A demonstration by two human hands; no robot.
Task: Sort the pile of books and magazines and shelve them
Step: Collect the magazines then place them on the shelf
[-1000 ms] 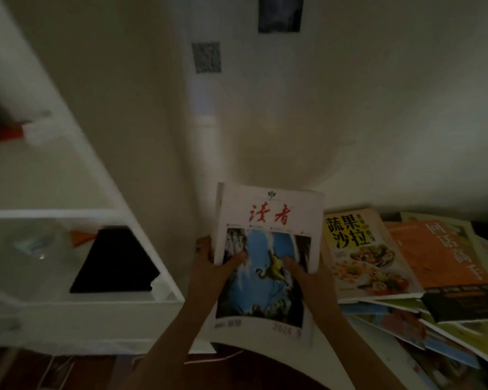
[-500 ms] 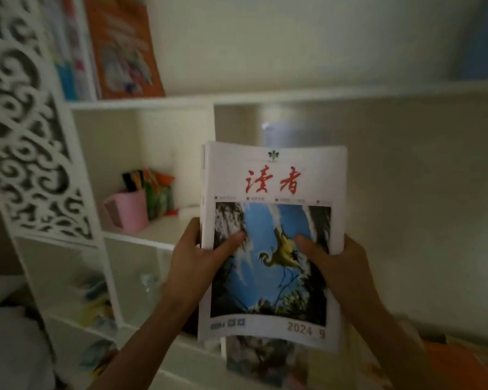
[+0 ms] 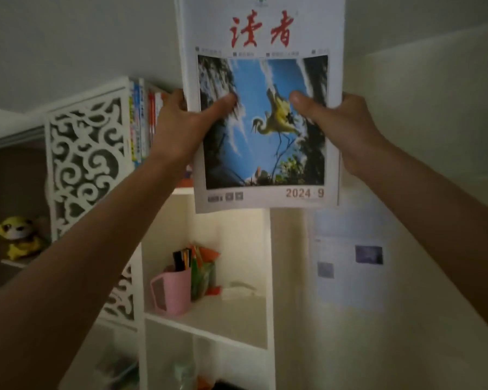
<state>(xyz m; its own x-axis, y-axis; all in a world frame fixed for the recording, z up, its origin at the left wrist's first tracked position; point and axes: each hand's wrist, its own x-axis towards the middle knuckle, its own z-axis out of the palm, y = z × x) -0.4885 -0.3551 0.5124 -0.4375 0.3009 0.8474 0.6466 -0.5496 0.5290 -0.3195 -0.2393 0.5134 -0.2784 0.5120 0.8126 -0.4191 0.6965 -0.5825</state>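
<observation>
A white magazine (image 3: 265,153) with red title characters, a heron photo and "2024 9" on its cover is held upright, high in front of the white shelf unit (image 3: 268,277). My left hand (image 3: 181,128) grips its left edge, thumb on the cover. On the other side my right hand (image 3: 341,125) grips the right edge, thumb likewise on the cover. Behind my left hand, several books (image 3: 141,119) stand upright on the top shelf. The magazine's top runs out of the frame.
A white carved fretwork panel (image 3: 88,159) closes the shelf's left side. A pink cup (image 3: 171,294) with pens and orange items stands in the middle compartment. A yellow plush toy (image 3: 17,237) sits at far left. Papers (image 3: 350,263) hang on the wall at right.
Both hands have lifted the magazine from the pile of books up past the middle compartment to the top shelf's height. The view has tilted upward; the pile is out of sight.
</observation>
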